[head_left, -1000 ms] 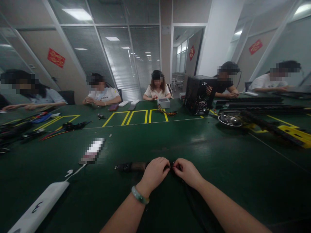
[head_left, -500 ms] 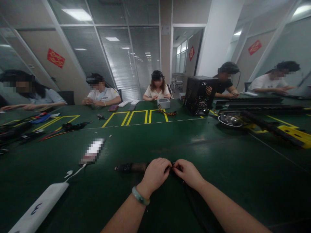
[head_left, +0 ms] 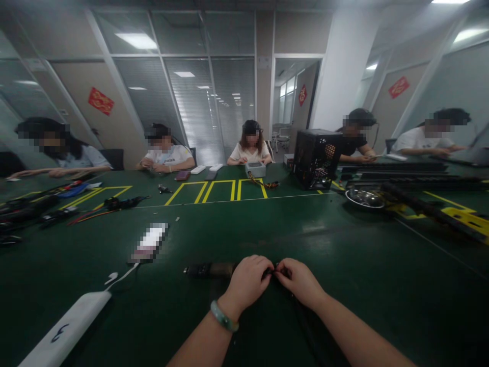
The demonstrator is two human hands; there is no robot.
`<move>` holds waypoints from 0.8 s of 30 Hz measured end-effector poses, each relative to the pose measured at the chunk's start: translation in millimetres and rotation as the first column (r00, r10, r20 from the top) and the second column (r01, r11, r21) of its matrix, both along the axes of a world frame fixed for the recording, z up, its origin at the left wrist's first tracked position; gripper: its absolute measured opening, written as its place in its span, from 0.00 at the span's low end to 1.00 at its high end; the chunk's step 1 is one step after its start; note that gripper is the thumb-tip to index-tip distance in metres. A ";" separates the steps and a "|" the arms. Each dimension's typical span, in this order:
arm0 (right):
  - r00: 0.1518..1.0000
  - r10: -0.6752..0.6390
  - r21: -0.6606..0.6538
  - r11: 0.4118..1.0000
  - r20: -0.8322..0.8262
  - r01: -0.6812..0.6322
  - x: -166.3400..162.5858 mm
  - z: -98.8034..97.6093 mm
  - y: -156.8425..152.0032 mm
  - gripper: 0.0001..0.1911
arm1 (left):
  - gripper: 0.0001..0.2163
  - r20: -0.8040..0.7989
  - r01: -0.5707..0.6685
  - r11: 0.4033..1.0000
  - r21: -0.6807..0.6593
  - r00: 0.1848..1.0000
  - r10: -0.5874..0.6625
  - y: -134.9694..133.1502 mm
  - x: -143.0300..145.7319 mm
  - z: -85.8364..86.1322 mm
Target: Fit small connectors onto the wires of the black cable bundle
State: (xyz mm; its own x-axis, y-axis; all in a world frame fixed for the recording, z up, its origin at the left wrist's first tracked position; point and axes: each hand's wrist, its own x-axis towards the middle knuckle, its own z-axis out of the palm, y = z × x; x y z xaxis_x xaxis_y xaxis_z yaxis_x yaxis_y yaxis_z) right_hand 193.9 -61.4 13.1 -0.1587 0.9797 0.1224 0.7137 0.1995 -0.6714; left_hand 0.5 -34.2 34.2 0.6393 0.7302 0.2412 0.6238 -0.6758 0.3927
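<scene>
My left hand [head_left: 249, 282] and my right hand [head_left: 301, 280] meet fingertip to fingertip over the green table [head_left: 344, 265], both closed in a pinch on a dark cable bundle [head_left: 305, 326] that runs back toward me under my right forearm. A green bangle circles my left wrist. To the left of my left hand a dark sleeved connector end [head_left: 208, 269] of the bundle lies flat on the table. What sits exactly between my fingertips is too small to make out.
A white power bank [head_left: 64, 331] with a cable leads to a phone [head_left: 150, 242] at the near left. Several people sit around the table. A black mesh computer case [head_left: 315, 158], a metal bowl [head_left: 364, 199], wire bundles [head_left: 110, 205] and yellow tape markings lie farther off.
The view has tilted slightly up, so everything sits a little lower in the picture. My hands stay pinched together on the cable in the same spot.
</scene>
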 end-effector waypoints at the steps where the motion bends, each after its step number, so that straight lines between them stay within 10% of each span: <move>1: 1.000 -0.001 0.000 1.000 -0.006 0.001 -0.2 0.2 -0.2 0.04 | 0.08 0.000 -0.003 1.000 -0.004 1.000 0.003 0.3 -0.3 -0.4; 24: 0.999 0.039 0.028 0.999 -0.026 -0.038 5.5 -7.7 0.2 0.04 | 0.05 -0.010 0.007 0.999 0.049 1.000 -0.006 6.6 0.5 -18.8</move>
